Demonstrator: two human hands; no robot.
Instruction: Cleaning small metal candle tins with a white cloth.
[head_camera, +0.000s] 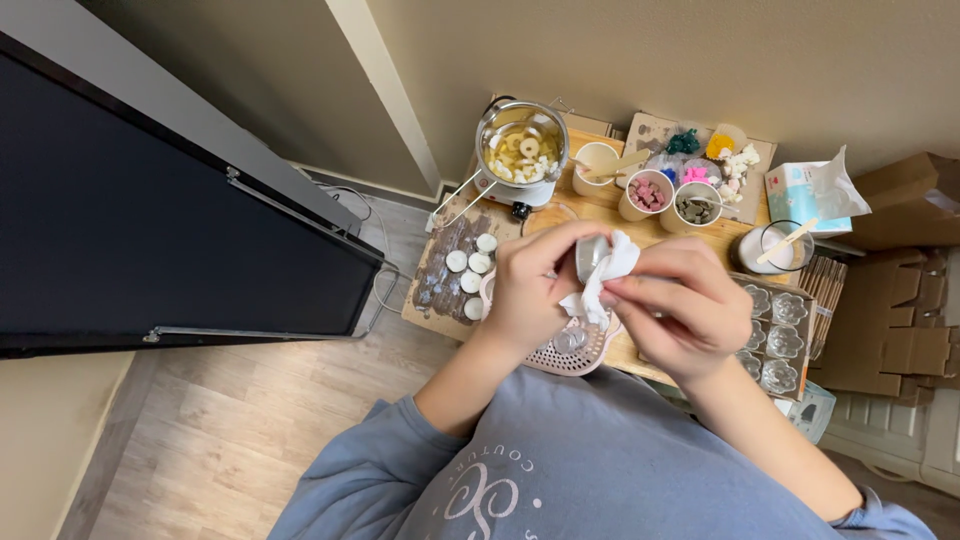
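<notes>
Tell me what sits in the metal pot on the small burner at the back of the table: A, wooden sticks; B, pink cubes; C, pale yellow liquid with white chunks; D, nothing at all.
C: the metal pot on the burner holds pale yellowish liquid with white pieces floating in it, while the pink pieces sit in a separate cup to its right.

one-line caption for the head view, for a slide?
Left hand holds a small metal cup while right hand wipes it with a white tissue above a cluttered wooden table.
</notes>
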